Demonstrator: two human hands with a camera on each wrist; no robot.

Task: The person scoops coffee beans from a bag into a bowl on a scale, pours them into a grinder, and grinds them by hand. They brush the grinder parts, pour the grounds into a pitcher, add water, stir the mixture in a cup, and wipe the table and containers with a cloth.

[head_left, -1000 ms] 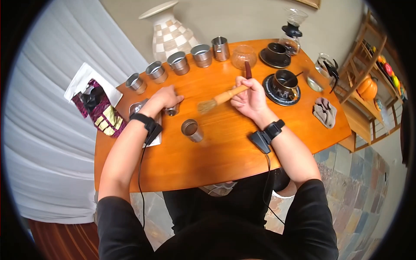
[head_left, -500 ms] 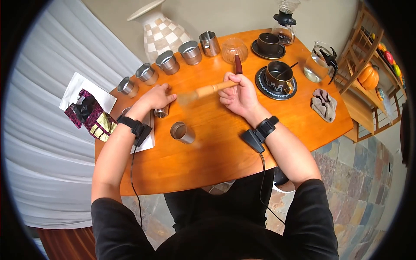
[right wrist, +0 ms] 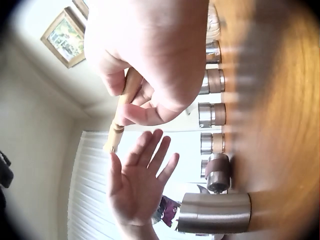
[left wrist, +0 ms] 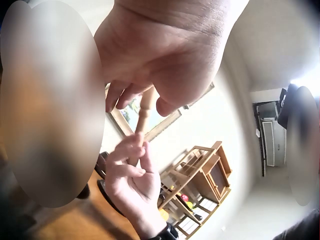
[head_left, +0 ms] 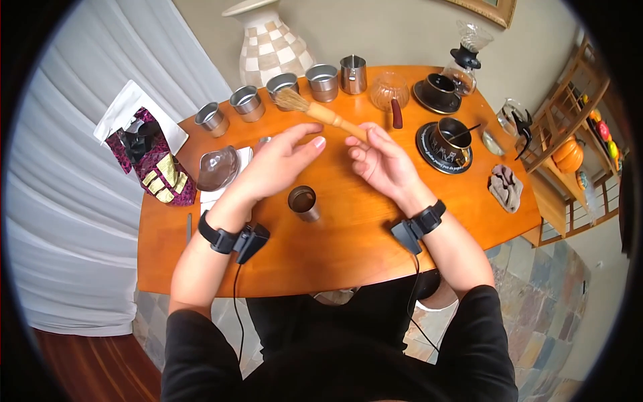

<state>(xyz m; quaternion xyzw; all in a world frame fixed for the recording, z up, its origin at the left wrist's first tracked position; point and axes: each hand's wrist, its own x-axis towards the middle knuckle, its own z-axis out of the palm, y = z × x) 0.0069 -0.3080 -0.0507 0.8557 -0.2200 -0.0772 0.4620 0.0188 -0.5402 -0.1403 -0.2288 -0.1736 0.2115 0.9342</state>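
Observation:
My right hand (head_left: 374, 155) pinches the wooden handle of a small brush (head_left: 327, 117). Its bristles (head_left: 289, 99) point up and to the back left, over the row of metal cups. My left hand (head_left: 289, 157) hovers open beside the handle, palm down and fingers straight, with nothing in it. A metal cup (head_left: 303, 202) stands on the orange table (head_left: 335, 248) just below both hands. The right wrist view shows the right hand (right wrist: 150, 60) around the brush handle (right wrist: 122, 117) and the left hand (right wrist: 137, 185) spread open. In the left wrist view the handle (left wrist: 144, 112) runs between both hands.
Several metal cups (head_left: 246, 102) line the table's back edge. A glass bowl (head_left: 218, 167) sits on a white scale at the left, beside a purple bag (head_left: 151, 161). To the right are a cup on a black coaster (head_left: 452, 137), a glass carafe (head_left: 509, 114) and a cloth (head_left: 504, 184).
My left hand has left the small metal cup by the scale and risen, open, toward the brush. My right hand has swung the brush so its bristles now point up and back.

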